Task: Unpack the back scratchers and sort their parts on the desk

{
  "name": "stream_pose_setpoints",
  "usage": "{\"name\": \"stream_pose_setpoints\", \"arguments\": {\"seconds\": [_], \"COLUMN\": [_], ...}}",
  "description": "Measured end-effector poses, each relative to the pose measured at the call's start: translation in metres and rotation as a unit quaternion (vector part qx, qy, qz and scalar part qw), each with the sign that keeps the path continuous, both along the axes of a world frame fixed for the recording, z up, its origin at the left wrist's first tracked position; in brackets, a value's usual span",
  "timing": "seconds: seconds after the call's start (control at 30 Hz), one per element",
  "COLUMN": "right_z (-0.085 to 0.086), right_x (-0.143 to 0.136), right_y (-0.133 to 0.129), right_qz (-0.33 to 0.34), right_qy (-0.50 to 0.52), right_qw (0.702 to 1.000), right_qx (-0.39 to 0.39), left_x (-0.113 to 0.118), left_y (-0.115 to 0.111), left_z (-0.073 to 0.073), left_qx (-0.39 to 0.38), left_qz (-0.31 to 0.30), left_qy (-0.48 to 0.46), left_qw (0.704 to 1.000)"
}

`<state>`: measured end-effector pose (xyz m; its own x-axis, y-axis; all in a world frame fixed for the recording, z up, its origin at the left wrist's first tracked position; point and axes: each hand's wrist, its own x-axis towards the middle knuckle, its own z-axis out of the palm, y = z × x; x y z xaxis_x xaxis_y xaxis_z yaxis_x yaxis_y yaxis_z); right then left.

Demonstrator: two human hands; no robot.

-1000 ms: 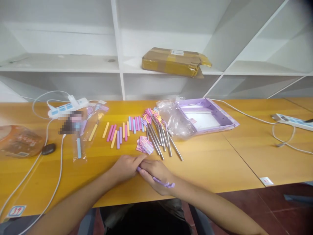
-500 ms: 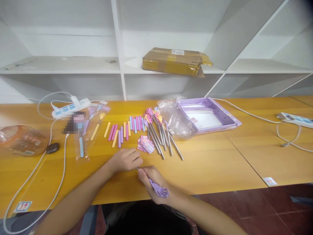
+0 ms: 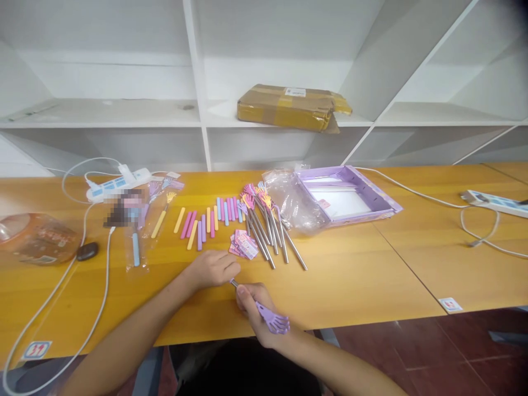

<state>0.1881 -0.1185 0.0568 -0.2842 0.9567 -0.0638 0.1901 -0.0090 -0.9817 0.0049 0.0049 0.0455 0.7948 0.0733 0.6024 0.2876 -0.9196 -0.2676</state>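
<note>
My right hand [image 3: 256,305] is closed around the metal rod of a back scratcher; its purple hand-shaped head [image 3: 273,320] sticks out toward my wrist. The rod's other end runs into my left hand [image 3: 216,268], which is curled shut and hides whatever part it grips. A short stretch of bare rod shows between the two hands. Beyond them lies a pile of back scratchers [image 3: 270,228] with metal rods and coloured heads. Several coloured handle sleeves [image 3: 201,231] lie in rows to its left. Small pink printed cards [image 3: 244,245] rest just past my left hand.
A purple tray box [image 3: 358,214] stands at the back right beside crumpled clear plastic bags [image 3: 289,201]. At left are a bagged back scratcher [image 3: 136,250], a power strip [image 3: 119,184], white cables, a black oval object [image 3: 87,251] and an orange container [image 3: 39,239]. A carton [image 3: 286,107] sits on the shelf.
My right hand has shifted slightly right and nearer to me, carrying the purple head with it. More of the rod now shows between my hands. The left hand stays almost in place.
</note>
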Motion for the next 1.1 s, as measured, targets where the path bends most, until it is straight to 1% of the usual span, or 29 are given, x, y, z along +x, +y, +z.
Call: {"name": "stream_pose_setpoints", "arguments": {"seconds": [0.1,0.17,0.23,0.3,0.37,0.47,0.57,0.63,0.8,0.97,1.1], "right_z": [-0.005,-0.014,-0.024,-0.035,-0.042,-0.047,-0.045,-0.041,-0.027,-0.021,-0.019], "right_x": [-0.010,-0.020,-0.029,-0.036,-0.040,-0.041,-0.040,-0.038,-0.038,-0.043,-0.046], "right_y": [0.006,0.010,0.014,0.017,0.020,0.024,0.027,0.028,0.028,0.022,0.021], "right_qz": [0.002,-0.008,-0.014,0.000,0.013,-0.003,-0.023,-0.039,-0.081,-0.118,-0.126], "right_qy": [0.006,0.030,0.079,0.143,0.210,0.289,0.325,0.336,0.364,0.375,0.369], "right_qw": [1.000,0.998,0.991,0.974,0.951,0.923,0.909,0.905,0.902,0.897,0.897], "right_qx": [-0.025,-0.058,-0.108,-0.174,-0.227,-0.255,-0.262,-0.258,-0.216,-0.202,-0.209], "left_x": [0.005,0.008,0.008,0.006,0.005,0.004,0.004,0.004,-0.001,-0.006,-0.007], "left_y": [-0.006,-0.008,-0.008,-0.005,-0.004,-0.003,-0.003,-0.001,0.009,0.016,0.019], "left_z": [-0.004,-0.006,-0.008,-0.010,-0.013,-0.016,-0.014,-0.010,-0.001,-0.005,-0.010], "left_qx": [-0.030,-0.047,-0.046,-0.031,-0.020,-0.020,-0.010,0.011,0.048,0.029,0.017], "left_qz": [-0.002,0.004,0.018,0.025,0.030,0.039,0.050,0.058,0.061,0.061,0.059], "left_qy": [-0.010,-0.017,-0.022,-0.019,-0.015,-0.009,-0.003,0.006,0.002,0.024,0.032], "left_qw": [0.999,0.999,0.999,0.999,0.999,0.999,0.999,0.998,0.997,0.997,0.998]}}
